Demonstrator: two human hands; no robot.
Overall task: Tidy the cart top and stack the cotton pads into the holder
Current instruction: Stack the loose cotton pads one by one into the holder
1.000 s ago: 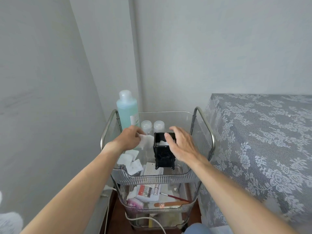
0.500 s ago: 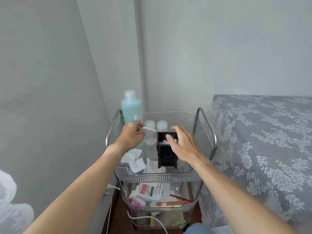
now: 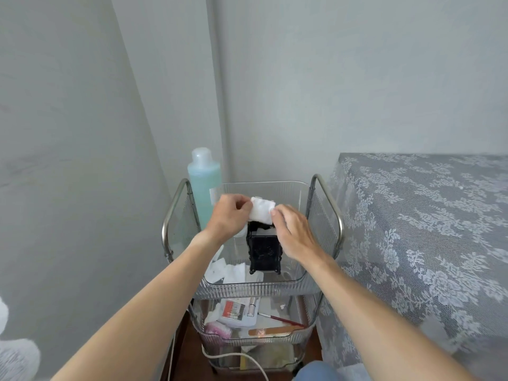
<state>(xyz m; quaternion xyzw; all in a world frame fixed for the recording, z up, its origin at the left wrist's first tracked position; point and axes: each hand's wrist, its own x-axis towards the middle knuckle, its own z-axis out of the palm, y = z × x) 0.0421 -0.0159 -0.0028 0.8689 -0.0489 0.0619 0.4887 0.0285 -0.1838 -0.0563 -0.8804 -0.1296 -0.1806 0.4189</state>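
Two hands [image 3: 229, 215] [image 3: 292, 232], one cotton pad [image 3: 261, 210] (pinched), one holder [image 3: 264, 251]

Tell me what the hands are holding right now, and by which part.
Both hands hold one white cotton pad above the black holder: the left hand pinches its left edge, the right hand its right edge.

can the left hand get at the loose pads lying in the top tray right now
Probably not at once: the left hand and right hand share a grip on one cotton pad. The loose pads lie uncovered.
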